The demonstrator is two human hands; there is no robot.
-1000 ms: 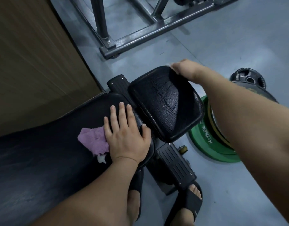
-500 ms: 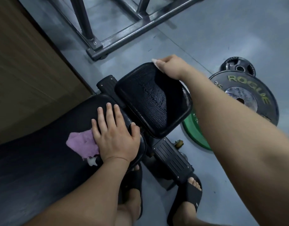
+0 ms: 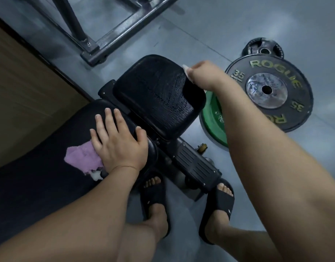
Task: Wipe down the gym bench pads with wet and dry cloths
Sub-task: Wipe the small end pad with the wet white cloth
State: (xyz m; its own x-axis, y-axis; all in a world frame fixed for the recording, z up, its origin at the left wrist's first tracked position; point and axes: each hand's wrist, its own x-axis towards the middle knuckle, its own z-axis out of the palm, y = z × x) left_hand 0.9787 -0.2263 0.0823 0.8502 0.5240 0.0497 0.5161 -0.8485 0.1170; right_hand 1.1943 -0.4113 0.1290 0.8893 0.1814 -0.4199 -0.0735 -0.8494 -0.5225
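Note:
The small black seat pad (image 3: 159, 95) of the gym bench shows wet streaks across its cracked surface. My right hand (image 3: 202, 76) grips a white cloth (image 3: 186, 69) at the pad's right edge; only a small bit of the cloth shows. The long black back pad (image 3: 40, 176) runs to the lower left. My left hand (image 3: 117, 142) lies flat on its end with straight fingers, pressing down a pink cloth (image 3: 83, 157) that sticks out on the left.
A black Rogue 35 weight plate (image 3: 268, 91) leans on a green plate (image 3: 214, 121) on the grey floor to the right, with a smaller plate (image 3: 263, 49) behind. A steel rack base (image 3: 113, 36) stands ahead. A wooden wall (image 3: 26, 91) is on the left. My sandalled feet (image 3: 217, 208) straddle the bench frame (image 3: 195, 167).
My right hand with the white cloth has slid from the seat pad's far edge round to its right side. My left hand stays pressed on the pink cloth. The view has tilted down.

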